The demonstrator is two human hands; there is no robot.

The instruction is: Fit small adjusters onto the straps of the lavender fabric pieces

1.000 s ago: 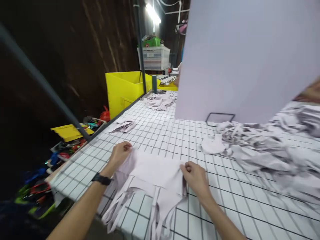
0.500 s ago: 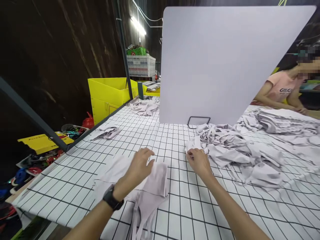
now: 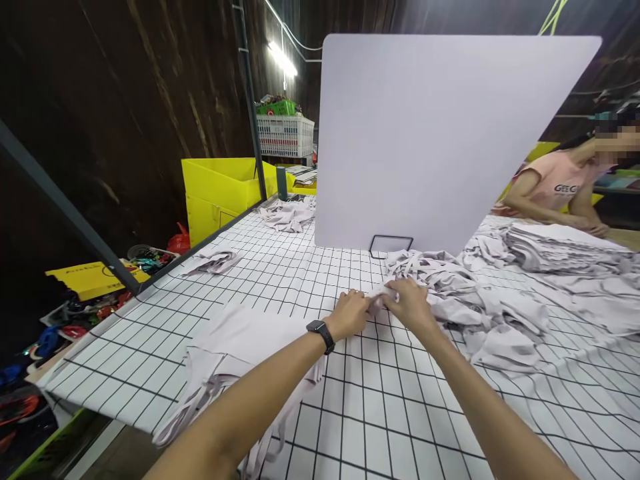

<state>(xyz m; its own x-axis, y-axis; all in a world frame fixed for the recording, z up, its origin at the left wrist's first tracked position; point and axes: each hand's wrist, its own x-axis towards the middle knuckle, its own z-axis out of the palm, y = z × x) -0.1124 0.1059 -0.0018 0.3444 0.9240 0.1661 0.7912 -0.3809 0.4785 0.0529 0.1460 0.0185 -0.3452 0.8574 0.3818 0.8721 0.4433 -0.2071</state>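
Note:
Both hands meet at the near left edge of a loose heap of pale grey-lilac fabric pieces. My left hand, below a black wristwatch, is closed on the end of a small fabric piece. Opposite it, my right hand pinches the same piece between thumb and fingers. Under and beyond my left forearm lies a flat stack of fabric pieces with thin straps, partly hidden by the arm.
A white board on a wire stand rises behind the heap. Smaller fabric bundles lie left on the grid-patterned cloth. Yellow bins stand beyond the table. A person in a pink shirt sits at far right.
My left hand has moved right from above the flat stack to the heap's edge and closed on the fabric piece. My right hand has lifted the piece slightly. The view has shifted a little.

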